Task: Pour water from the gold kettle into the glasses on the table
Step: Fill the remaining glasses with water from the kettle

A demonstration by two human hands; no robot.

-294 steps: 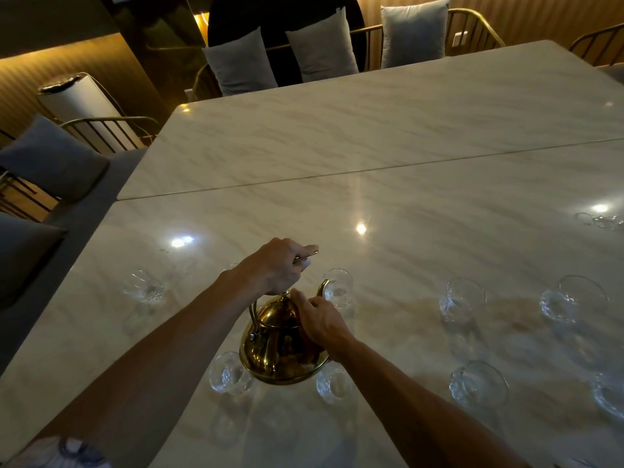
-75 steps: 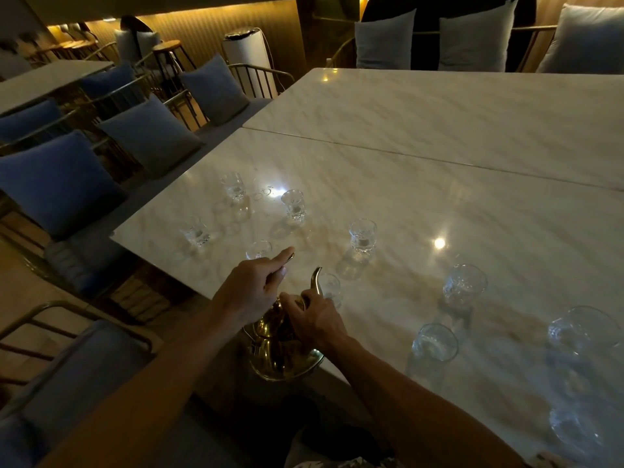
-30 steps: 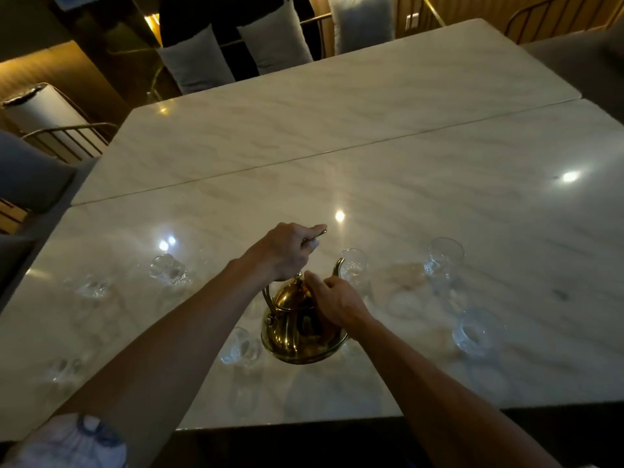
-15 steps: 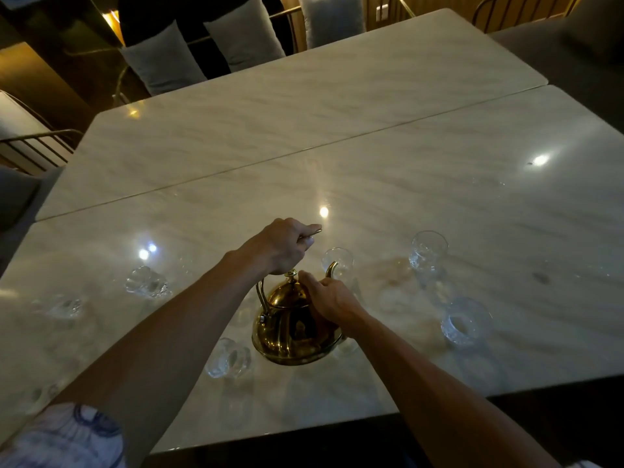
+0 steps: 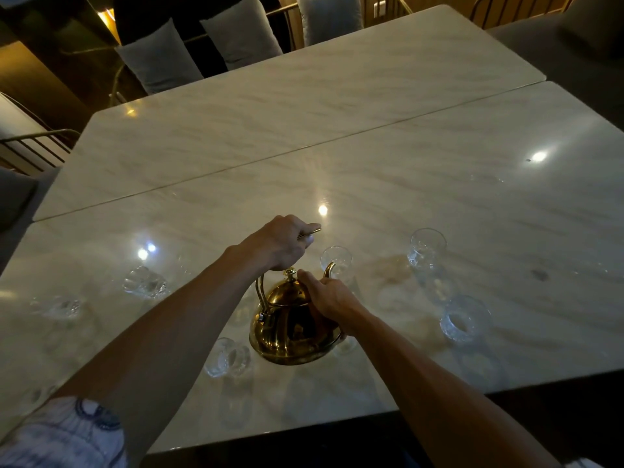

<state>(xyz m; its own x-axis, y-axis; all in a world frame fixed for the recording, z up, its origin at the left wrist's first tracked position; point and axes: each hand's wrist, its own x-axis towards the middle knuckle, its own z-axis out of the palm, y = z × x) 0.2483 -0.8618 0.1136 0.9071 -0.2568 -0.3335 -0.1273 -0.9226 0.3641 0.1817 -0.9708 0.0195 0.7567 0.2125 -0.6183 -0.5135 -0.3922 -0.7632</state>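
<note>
We judge the task partway done: fill levels in the clear left glasses cannot be read. Our left hand curls round the thin handle of the gold kettle, polished and bulbous, above the glossy marble table near its near edge. Our right hand lies on the domed lid; we cannot tell its grip. The curved spout meets the centre glass; the right glasses likely remain

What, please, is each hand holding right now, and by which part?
The left hand grips the gold kettle by the top of its handle; the right hand rests on its lid.
</note>
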